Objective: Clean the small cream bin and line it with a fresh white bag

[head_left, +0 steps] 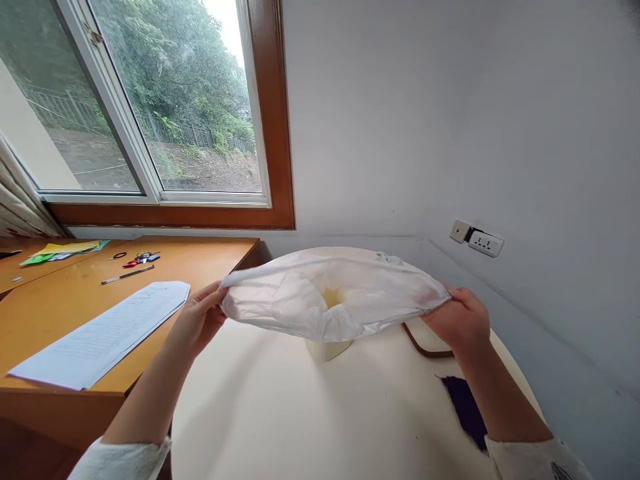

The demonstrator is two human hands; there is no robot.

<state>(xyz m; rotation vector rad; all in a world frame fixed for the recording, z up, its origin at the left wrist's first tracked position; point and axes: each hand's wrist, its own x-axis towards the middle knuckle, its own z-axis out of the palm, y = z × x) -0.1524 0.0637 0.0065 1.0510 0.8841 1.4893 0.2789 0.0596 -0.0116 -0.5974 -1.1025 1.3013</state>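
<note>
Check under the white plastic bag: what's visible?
The lower part of a pale object shows under the bag, against the cream table. The bag covers its upper part, so that can't be seen.

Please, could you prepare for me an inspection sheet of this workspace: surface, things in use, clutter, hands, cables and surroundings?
Surface: pale rounded table.
Things in use: thin white bag, stretched over a pale container and partly hiding it; whether they touch, I cannot tell.
Clutter: brown strip and dark purple cloth on the table, towards the right; papers and a pen on the wooden desk at left.
Hands: left hand and right hand grip opposite ends of the bag between their fingers.
Cables: nothing seen.
Surroundings: brown-framed window; wall socket at right.
</note>
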